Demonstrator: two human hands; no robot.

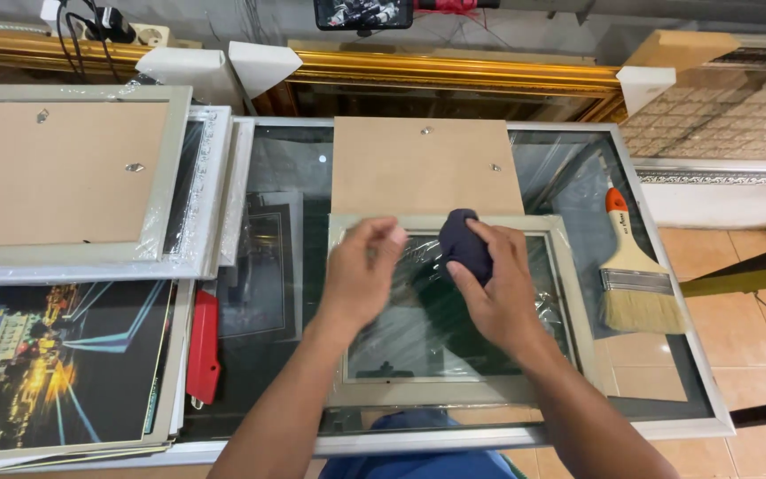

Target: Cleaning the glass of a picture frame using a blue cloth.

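The right hand (498, 288) is wrapped around one small dark blue cloth (465, 247), bunched up like a soft ball. It presses the cloth down on the glass of one pale picture frame (569, 293). The left hand (361, 270) rests on the same frame, near its top edge, with fingers curled loosely and nothing held in them. The frame is a flat rectangle, partly covered in shiny, crinkly clear plastic. It lies on a glass table (667, 390) with a silver metal rim.

Just behind the frame lies one brown backing board (425, 164), flat and smooth, with small metal clips. To the right lies one paintbrush (633, 275) with an orange and cream handle and pale bristles. To the left sits one red cutter (204, 346). Further left, a stack of frames (73, 186) lies face down, above a stack of night city prints (55, 364).
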